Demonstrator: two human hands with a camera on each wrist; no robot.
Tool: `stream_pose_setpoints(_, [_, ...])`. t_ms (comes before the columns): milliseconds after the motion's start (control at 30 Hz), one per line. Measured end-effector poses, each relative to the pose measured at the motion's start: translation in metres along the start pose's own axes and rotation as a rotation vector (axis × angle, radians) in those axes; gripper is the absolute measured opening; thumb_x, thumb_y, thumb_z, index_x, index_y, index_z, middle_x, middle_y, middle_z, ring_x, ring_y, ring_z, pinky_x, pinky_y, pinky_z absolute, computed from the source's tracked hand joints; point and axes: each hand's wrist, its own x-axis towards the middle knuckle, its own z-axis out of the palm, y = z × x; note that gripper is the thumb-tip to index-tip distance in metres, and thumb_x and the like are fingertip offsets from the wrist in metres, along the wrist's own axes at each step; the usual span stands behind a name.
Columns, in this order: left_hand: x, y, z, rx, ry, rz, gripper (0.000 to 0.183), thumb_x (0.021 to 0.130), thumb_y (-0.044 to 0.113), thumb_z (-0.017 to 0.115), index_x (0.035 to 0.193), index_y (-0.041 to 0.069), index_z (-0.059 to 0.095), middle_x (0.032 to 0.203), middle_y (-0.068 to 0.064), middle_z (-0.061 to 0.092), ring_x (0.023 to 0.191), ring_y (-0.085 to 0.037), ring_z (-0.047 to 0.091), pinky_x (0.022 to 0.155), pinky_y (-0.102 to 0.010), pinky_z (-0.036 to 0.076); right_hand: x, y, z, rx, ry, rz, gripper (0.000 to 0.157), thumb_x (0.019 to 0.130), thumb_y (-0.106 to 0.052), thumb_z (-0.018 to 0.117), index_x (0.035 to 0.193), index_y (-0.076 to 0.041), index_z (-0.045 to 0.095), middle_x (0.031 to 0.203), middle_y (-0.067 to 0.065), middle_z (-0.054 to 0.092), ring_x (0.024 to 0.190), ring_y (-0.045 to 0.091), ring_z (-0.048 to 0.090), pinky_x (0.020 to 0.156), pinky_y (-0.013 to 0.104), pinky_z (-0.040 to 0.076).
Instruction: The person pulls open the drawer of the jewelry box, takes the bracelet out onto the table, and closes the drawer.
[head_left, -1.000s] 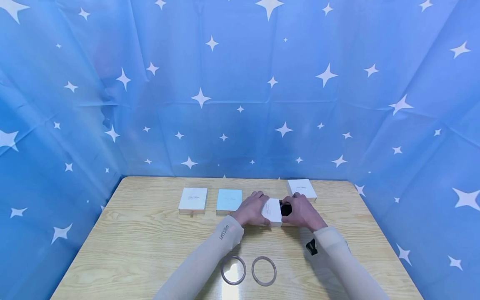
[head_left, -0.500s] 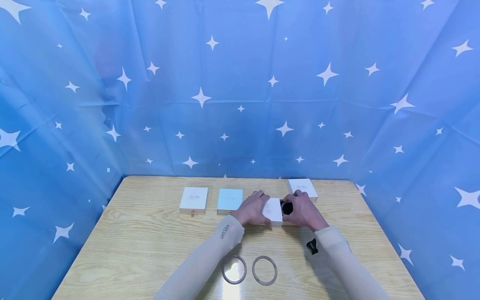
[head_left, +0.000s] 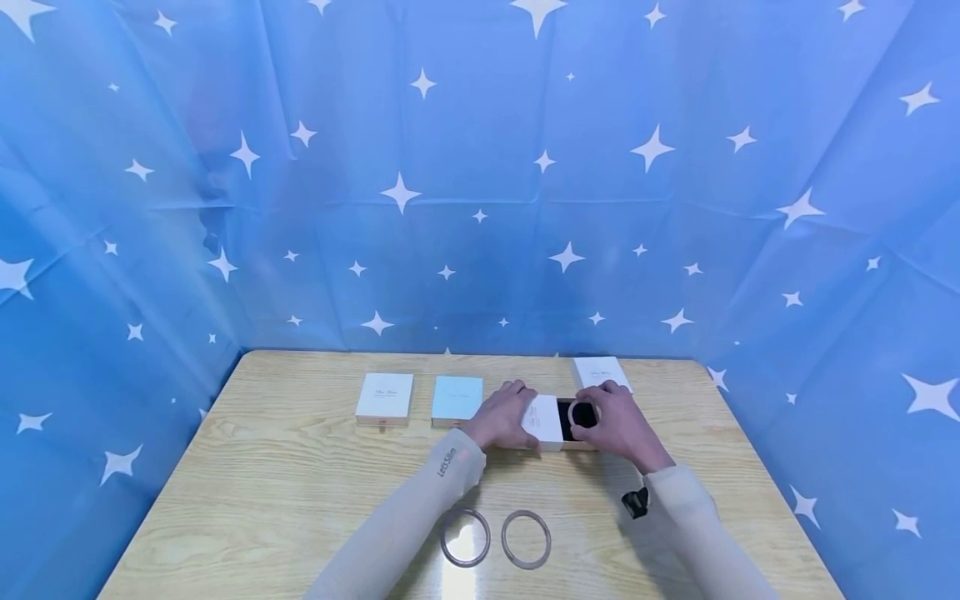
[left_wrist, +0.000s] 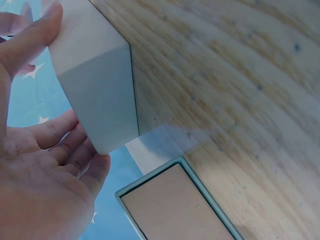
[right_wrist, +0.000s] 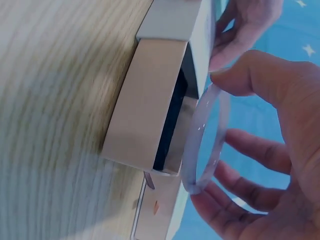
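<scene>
My left hand [head_left: 504, 417] grips the white outer sleeve [head_left: 546, 421] of a small slide-out box, thumb and fingers on opposite sides in the left wrist view. The pink drawer [right_wrist: 140, 110] of this box is pulled partly out to the right, with a black lining [right_wrist: 172, 122] inside. Beside the drawer's open top, my right hand [head_left: 618, 423] pinches a pale translucent bangle [right_wrist: 192, 150] between thumb and fingertips. In the right wrist view the bangle overlaps the drawer's rim. Two more bangles, a left one [head_left: 465, 565] and a right one [head_left: 527, 567], lie flat near the front.
Left of the held box stand a light blue box [head_left: 457, 397] and a white box [head_left: 385, 396], both closed. Another white box [head_left: 600, 371] sits behind my right hand at the table's back edge. A blue star-patterned curtain [head_left: 480, 167] surrounds the wooden table [head_left: 300, 492].
My right hand has drawn back and slightly right from the drawer, and the bangle now shows in its fingers. The left hand keeps its hold on the sleeve.
</scene>
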Motion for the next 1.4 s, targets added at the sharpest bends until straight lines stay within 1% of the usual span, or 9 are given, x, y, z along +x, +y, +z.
stream_pose_setpoints(233, [-0.001,-0.001,-0.001,-0.004,0.009,0.001,0.099,0.074,0.049,0.090,0.153,0.011,0.046,0.138,-0.002,0.055,0.127,-0.019,0.049,0.110,-0.034,0.046,-0.013,-0.008,-0.003,0.063,0.016,-0.027,0.048,0.078,-0.029,0.086,0.120,-0.010,0.073,0.114,0.014,0.064,0.099,0.028,0.059,0.083,0.044,0.052])
stream_pose_setpoints(467, [0.000,0.000,-0.002,-0.002,0.014,-0.004,0.099,0.074,0.050,0.090,0.153,0.011,0.046,0.140,-0.002,0.054,0.130,-0.019,0.049,0.112,-0.034,0.045,-0.030,-0.016,-0.007,0.085,0.010,-0.052,0.047,0.079,-0.028,0.085,0.122,-0.013,0.072,0.123,0.012,0.062,0.110,0.031,0.059,0.085,0.047,0.053])
stream_pose_setpoints(567, [0.001,0.000,0.000,-0.001,0.014,-0.004,0.099,0.074,0.051,0.089,0.153,0.011,0.045,0.141,-0.003,0.054,0.130,-0.019,0.049,0.111,-0.034,0.046,-0.039,-0.018,-0.006,0.087,0.003,-0.070,0.047,0.079,-0.026,0.086,0.122,-0.012,0.072,0.118,0.010,0.063,0.103,0.029,0.058,0.080,0.042,0.052])
stream_pose_setpoints(700, [0.000,0.001,0.001,-0.004,0.006,-0.003,0.099,0.075,0.052,0.088,0.154,0.011,0.045,0.142,-0.003,0.053,0.131,-0.020,0.049,0.111,-0.036,0.046,-0.053,-0.020,-0.003,0.079,-0.012,-0.088,0.049,0.076,-0.025,0.088,0.121,-0.014,0.072,0.111,0.005,0.063,0.098,0.021,0.055,0.076,0.036,0.049])
stream_pose_setpoints(833, [-0.001,0.001,0.001,-0.011,0.000,0.000,0.099,0.076,0.052,0.088,0.155,0.011,0.044,0.145,-0.004,0.052,0.134,-0.021,0.047,0.113,-0.037,0.045,-0.066,-0.023,0.001,0.083,-0.052,-0.097,0.048,0.074,-0.025,0.089,0.119,-0.018,0.073,0.110,0.000,0.062,0.103,0.018,0.055,0.080,0.035,0.052])
stream_pose_setpoints(900, [-0.001,0.001,0.001,-0.013,-0.001,0.000,0.099,0.076,0.052,0.088,0.155,0.011,0.044,0.145,-0.004,0.052,0.135,-0.021,0.047,0.113,-0.037,0.045,-0.073,-0.024,0.003,0.096,-0.075,-0.111,0.047,0.073,-0.024,0.090,0.117,-0.019,0.074,0.110,-0.001,0.062,0.102,0.018,0.056,0.081,0.035,0.053])
stream_pose_setpoints(1067, [-0.001,0.000,0.001,-0.002,0.005,-0.004,0.100,0.074,0.052,0.089,0.154,0.011,0.045,0.143,-0.003,0.053,0.133,-0.020,0.048,0.112,-0.036,0.046,-0.088,-0.027,0.012,0.051,-0.096,-0.193,0.048,0.068,-0.025,0.090,0.113,-0.020,0.073,0.109,-0.004,0.060,0.102,0.015,0.055,0.084,0.036,0.054])
stream_pose_setpoints(1167, [-0.001,0.000,0.001,0.002,0.008,-0.006,0.100,0.073,0.052,0.090,0.154,0.011,0.045,0.142,-0.003,0.053,0.132,-0.020,0.048,0.111,-0.035,0.046,-0.096,-0.028,0.018,0.027,-0.104,-0.230,0.047,0.067,-0.027,0.090,0.110,-0.022,0.073,0.108,-0.006,0.059,0.101,0.010,0.053,0.085,0.035,0.054])
stream_pose_setpoints(1400, [0.000,0.000,0.002,0.009,0.004,-0.005,0.099,0.074,0.052,0.089,0.154,0.013,0.045,0.140,-0.002,0.054,0.129,-0.018,0.048,0.109,-0.033,0.047,-0.113,-0.030,0.024,0.052,-0.133,-0.240,0.049,0.063,-0.029,0.092,0.108,-0.027,0.073,0.104,-0.012,0.057,0.098,0.004,0.049,0.083,0.028,0.051])
